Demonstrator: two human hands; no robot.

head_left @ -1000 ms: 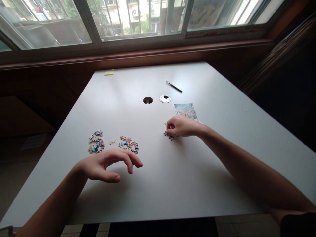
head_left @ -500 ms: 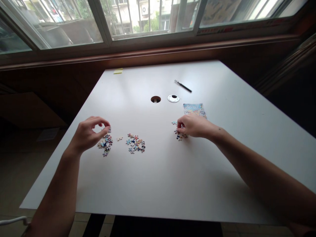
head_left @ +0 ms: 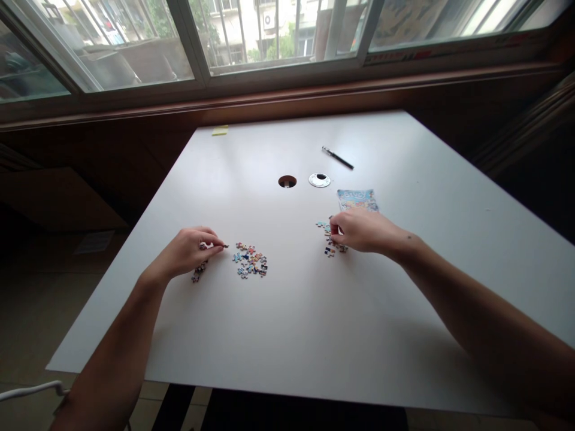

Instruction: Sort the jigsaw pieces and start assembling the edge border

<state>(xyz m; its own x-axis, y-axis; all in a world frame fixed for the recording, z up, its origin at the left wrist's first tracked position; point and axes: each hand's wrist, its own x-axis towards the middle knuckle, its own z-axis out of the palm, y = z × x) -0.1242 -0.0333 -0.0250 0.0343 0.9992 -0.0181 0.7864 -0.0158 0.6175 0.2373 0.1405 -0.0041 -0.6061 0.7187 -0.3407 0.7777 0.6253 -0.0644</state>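
Note:
My left hand (head_left: 194, 250) pinches a small jigsaw puzzle piece (head_left: 226, 246) between thumb and fingertips. Under and behind that hand lies the left pile of puzzle pieces (head_left: 199, 272), mostly covered. Just to its right, a middle pile of puzzle pieces (head_left: 250, 261) is spread flat on the white table (head_left: 287, 323). My right hand (head_left: 357, 228) is closed with its fingertips down at the right pile of puzzle pieces (head_left: 329, 252), hiding part of it. What those fingers hold, if anything, I cannot make out.
A colourful printed packet or card (head_left: 358, 199) lies beyond my right hand, partly covered by it. Farther back are a black pen (head_left: 338, 157), a silver round cover (head_left: 319, 180) and a round hole (head_left: 287, 181) in the tabletop. Yellow tape (head_left: 220, 130) sticks near the far left corner.
My left hand has moved right from above the left pile and taken hold of the lone piece that lay between the piles. My right hand stays at the right pile, its fingers slightly shifted.

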